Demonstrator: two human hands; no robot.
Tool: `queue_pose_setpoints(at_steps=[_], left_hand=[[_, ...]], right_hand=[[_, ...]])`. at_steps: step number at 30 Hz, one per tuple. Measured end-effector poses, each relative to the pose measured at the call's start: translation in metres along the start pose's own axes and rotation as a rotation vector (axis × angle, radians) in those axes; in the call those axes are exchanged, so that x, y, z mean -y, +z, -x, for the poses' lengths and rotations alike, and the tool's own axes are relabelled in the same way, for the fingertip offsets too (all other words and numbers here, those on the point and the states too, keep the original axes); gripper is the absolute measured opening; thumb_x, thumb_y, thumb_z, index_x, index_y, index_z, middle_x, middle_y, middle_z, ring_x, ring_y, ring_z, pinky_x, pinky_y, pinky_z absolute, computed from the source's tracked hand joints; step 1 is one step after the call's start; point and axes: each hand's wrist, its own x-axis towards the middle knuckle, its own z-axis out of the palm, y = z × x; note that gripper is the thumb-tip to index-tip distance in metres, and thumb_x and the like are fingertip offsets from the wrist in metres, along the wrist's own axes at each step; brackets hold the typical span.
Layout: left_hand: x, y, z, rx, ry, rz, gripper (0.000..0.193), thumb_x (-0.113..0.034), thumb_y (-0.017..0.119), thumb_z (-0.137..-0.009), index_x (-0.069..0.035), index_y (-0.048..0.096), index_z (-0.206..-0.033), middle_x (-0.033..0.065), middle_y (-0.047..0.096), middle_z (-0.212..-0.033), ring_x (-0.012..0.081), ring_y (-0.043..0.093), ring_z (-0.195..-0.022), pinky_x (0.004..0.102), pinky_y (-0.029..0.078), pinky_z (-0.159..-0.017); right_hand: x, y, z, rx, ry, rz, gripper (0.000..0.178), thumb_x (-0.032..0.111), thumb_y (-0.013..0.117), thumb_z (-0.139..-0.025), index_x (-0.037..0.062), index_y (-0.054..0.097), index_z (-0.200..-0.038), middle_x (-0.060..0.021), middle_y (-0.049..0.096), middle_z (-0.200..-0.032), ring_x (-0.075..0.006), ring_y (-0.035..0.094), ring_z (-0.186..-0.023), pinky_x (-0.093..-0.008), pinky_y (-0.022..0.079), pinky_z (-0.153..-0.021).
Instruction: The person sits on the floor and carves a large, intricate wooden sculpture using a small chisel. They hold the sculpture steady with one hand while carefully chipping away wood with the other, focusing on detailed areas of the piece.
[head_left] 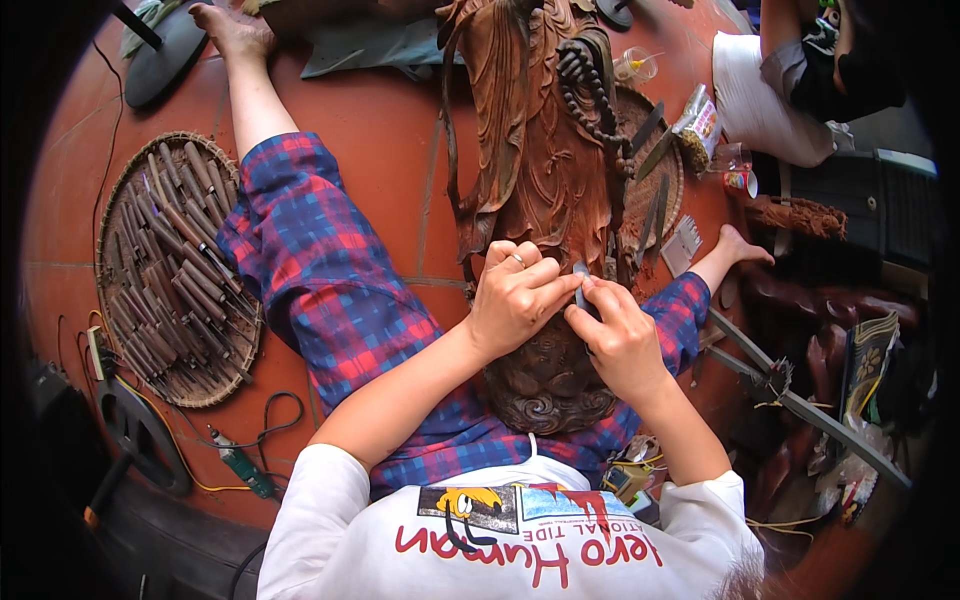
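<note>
A reddish-brown carved wooden statue (pixel 515 150) with draped robes and a string of round beads lies between my legs, its scrolled base (pixel 550 385) nearest my lap. Just over the base, my two hands meet at a small, thin grey strip (pixel 581 287), whose material I cannot make out. My left hand (pixel 515 300), with a ring on one finger, is curled, its thumb and forefinger closed at the strip's left side. From the right, my right hand (pixel 618 330) pinches the strip between thumb and forefinger. The palms of both hands are hidden.
At left, a round woven tray (pixel 250 375) holds many wooden-handled carving tools (pixel 175 260). A green rotary tool (pixel 240 465) and cables lie nearby. Right of the statue sit another basket (pixel 672 195), plastic cups (pixel 740 182) and metal bars (pixel 810 410). Another person (pixel 790 90) is at upper right.
</note>
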Motion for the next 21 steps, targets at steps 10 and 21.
queue_pose_setpoints(at_steps=[10, 21], left_hand=[[0.004, -0.002, -0.002, 0.006, -0.014, -0.026, 0.019, -0.021, 0.082, -0.071, -0.018, 0.078, -0.089, -0.0055, 0.050, -0.068, 0.0158, 0.051, -0.071, 0.0353, 0.034, -0.076], [-0.001, -0.003, 0.006, 0.047, -0.061, -0.013, 0.018, -0.021, 0.078, -0.075, -0.015, 0.077, -0.092, -0.0054, 0.055, -0.074, 0.0153, 0.054, -0.076, 0.0350, 0.036, -0.078]], right_hand=[[-0.006, -0.013, -0.011, 0.083, -0.046, -0.047, 0.019, 0.007, 0.065, -0.074, 0.0018, 0.065, -0.093, -0.0182, 0.063, -0.107, -0.0338, 0.063, -0.111, -0.0390, 0.058, -0.086], [-0.010, -0.016, -0.008, 0.080, -0.003, -0.161, 0.033, 0.010, 0.077, -0.071, 0.0026, 0.069, -0.102, -0.0143, 0.064, -0.110, -0.0322, 0.065, -0.106, -0.0419, 0.057, -0.084]])
